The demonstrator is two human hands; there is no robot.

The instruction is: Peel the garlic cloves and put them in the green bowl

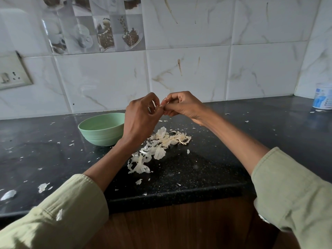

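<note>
Dark speckled surface (206, 168) spread wide, tiled wall (188, 69) behind it. Green bowl (100, 131) sits on the surface left of centre, partly behind the left wrist. Heap of papery skins (158, 148) lies just right of the bowl. Above them, left hand (142, 116) and right hand (181, 106) meet fingertip to fingertip, each grip curled and pinching a small garlic clove (164, 101), mostly hidden between them.

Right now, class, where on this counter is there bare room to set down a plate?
The black counter is barest right of the peel pile, toward the white tin. Crowded: the pile, the green bowl, and flakes scattered at left.
</note>
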